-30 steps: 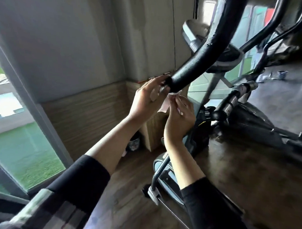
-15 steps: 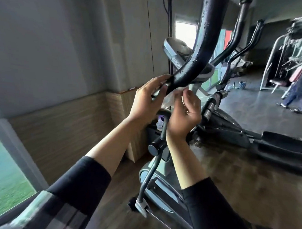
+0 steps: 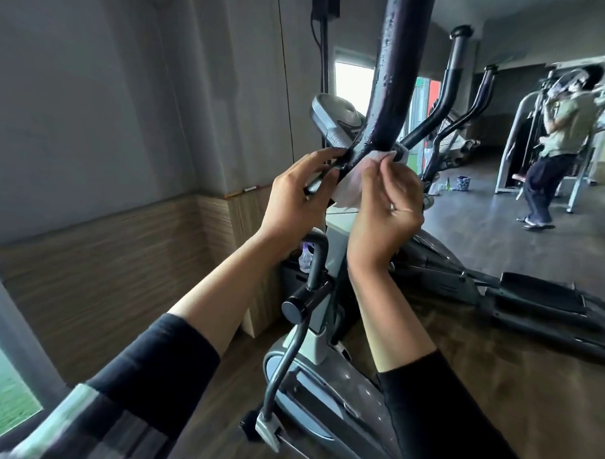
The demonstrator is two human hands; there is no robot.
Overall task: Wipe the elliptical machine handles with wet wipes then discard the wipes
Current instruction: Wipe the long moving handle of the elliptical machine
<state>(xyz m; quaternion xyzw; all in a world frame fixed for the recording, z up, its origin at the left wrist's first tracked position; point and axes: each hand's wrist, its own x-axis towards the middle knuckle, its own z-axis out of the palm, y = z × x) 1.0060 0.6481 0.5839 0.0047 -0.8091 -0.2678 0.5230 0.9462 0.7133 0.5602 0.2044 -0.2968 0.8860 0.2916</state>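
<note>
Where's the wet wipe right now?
In the head view, centre frame: the wet wipe is pinched by the right hand against the near handle, beside the left hand.

A gym: elliptical machines, weight machine.
</note>
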